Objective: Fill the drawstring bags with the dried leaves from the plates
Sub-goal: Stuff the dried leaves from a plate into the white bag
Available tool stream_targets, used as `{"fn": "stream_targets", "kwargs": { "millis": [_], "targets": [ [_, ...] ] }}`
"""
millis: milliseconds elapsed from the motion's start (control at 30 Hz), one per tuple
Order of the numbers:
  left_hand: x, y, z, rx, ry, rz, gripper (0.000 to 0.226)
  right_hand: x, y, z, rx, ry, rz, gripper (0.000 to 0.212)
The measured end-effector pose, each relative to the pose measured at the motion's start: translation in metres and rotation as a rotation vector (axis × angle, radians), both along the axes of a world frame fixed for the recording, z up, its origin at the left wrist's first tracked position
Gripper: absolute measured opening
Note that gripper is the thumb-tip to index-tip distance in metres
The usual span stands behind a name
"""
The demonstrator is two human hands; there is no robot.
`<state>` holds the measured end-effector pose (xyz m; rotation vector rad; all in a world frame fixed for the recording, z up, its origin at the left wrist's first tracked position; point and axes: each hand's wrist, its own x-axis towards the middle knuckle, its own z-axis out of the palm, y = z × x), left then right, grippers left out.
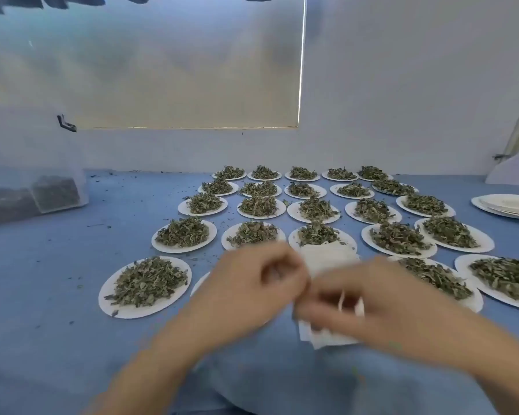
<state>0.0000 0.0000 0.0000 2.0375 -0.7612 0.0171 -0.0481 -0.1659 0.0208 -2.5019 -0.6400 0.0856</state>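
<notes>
Both your hands are blurred, held together over the table's [42, 280] near edge. Your left hand [252, 283] has its fingers curled, pinching the white bags [327, 259]. Your right hand [372, 298] has its fingers curled round the same bags, with more white cloth showing below it. Plates [146, 287] of dried leaves [147, 280] lie in rows from the near edge to the far edge. A stack of bare plates [507, 205] sits at the right edge. A clear tub [42, 187] stands at the far left corner.
</notes>
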Motion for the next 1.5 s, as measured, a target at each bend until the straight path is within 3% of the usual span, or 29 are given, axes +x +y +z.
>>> {"fn": "stream_targets", "kwargs": {
  "millis": [67,167,300,400,533,633,833,967,1100,1200,1300,1500],
  "targets": [
    [0.022,-0.021,0.02,0.005,-0.11,0.033,0.021,0.022,-0.005,0.017,0.021,-0.149,-0.073,0.024],
    [0.061,-0.05,0.035,0.066,-0.151,0.097,0.025,0.062,-0.024,0.031,-0.018,-0.223,-0.193,0.021],
    [0.098,-0.068,0.007,0.379,-0.169,0.075,0.015,0.103,-0.048,-0.004,-0.301,-0.174,-0.233,0.01],
    [0.107,-0.071,-0.021,0.494,-0.184,0.023,0.014,0.115,-0.058,-0.035,-0.491,-0.209,-0.237,0.021],
    [0.113,-0.069,-0.047,0.552,-0.265,0.015,0.021,0.119,-0.069,-0.058,-0.592,-0.246,-0.267,0.039],
    [0.113,-0.069,-0.062,0.588,-0.346,0.039,0.031,0.119,-0.071,-0.066,-0.631,-0.326,-0.262,0.039],
    [0.115,-0.07,-0.084,0.508,-0.588,0.083,0.031,0.121,-0.068,-0.076,-0.656,-0.467,-0.253,0.023],
    [0.114,-0.066,-0.081,0.323,-0.652,0.129,0.029,0.115,-0.079,-0.055,-0.42,-0.464,-0.247,0.014],
    [0.112,-0.067,-0.063,0.084,-0.475,0.12,0.023,0.117,-0.084,-0.031,-0.315,-0.431,-0.224,0.01],
    [0.115,-0.067,-0.044,-0.063,-0.255,0.191,0.026,0.12,-0.08,-0.021,-0.109,-0.494,-0.25,0.008],
    [0.121,-0.066,-0.028,-0.205,-0.125,0.19,0.027,0.13,-0.071,-0.016,0.044,-0.534,-0.305,0.02],
    [0.135,-0.051,-0.012,-0.219,-0.082,0.223,0.03,0.153,-0.042,-0.013,-0.011,-0.719,-0.389,0.025]
  ]
}}
